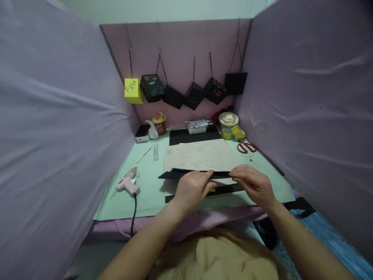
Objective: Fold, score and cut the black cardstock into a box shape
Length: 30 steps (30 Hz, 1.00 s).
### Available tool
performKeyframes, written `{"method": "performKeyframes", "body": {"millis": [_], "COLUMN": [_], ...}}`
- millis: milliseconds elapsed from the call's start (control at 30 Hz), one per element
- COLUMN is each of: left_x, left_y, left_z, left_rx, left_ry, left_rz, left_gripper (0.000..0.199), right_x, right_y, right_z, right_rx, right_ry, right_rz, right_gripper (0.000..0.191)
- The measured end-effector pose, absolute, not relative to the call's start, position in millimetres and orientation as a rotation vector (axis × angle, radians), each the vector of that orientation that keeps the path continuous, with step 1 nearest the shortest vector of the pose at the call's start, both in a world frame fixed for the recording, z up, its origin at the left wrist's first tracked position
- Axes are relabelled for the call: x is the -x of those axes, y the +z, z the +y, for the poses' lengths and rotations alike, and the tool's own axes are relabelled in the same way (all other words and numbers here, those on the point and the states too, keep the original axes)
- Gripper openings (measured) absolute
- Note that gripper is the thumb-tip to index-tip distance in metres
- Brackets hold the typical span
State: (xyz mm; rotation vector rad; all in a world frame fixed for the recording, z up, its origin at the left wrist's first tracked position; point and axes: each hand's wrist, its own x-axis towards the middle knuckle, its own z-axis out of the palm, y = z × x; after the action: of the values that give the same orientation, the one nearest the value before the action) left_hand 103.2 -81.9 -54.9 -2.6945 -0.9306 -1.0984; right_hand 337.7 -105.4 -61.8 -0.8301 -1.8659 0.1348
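Note:
A piece of black card (171, 174), seen nearly edge-on, is held a little above a pale, speckled board (201, 155) on the table. My left hand (194, 188) pinches its near edge around the middle, thumb and fingers close together. At the card's right end, my right hand (253, 182) grips it between thumb and fingers. Under the pale board lie black sheets (175, 137), showing at the back and along the front. A small bit of yellow (212, 189) peeks out below my left hand.
To the left lie a pink glue gun (129, 182) with a trailing black cord, a craft knife (144, 154) and a short ruler (155, 152). Red-handled scissors (246, 147) are at right, near tape rolls (227, 133). Markers (198, 125) stand behind. Decorated boxes (194, 95) hang at the back.

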Motion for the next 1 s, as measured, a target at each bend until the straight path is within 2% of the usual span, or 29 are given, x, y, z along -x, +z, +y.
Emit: {"method": "performKeyframes", "body": {"millis": [267, 567, 800, 1000], "left_x": [-128.0, -136.0, -138.6, -139.6], "left_y": [-38.3, -32.2, -32.1, -24.6], "left_z": [-94.4, -103.3, -108.7, -115.4], "left_rx": [2.752, 2.698, 2.658, 2.664], "left_ry": [-1.208, -1.366, -1.436, -1.416], "left_rz": [-0.739, -0.697, -0.648, -0.655], "left_gripper": [0.019, 0.014, 0.013, 0.014], "right_x": [-332.9, -329.2, -328.3, -327.6], "right_y": [-48.1, -44.4, -42.1, -33.7], "right_z": [-121.6, -125.0, -132.6, -139.1], "right_rx": [0.842, 0.707, 0.764, 0.679], "right_ry": [0.144, 0.093, 0.158, 0.021], "right_rz": [-1.868, -1.879, -1.834, -1.867], "right_gripper": [0.022, 0.024, 0.025, 0.029]}}
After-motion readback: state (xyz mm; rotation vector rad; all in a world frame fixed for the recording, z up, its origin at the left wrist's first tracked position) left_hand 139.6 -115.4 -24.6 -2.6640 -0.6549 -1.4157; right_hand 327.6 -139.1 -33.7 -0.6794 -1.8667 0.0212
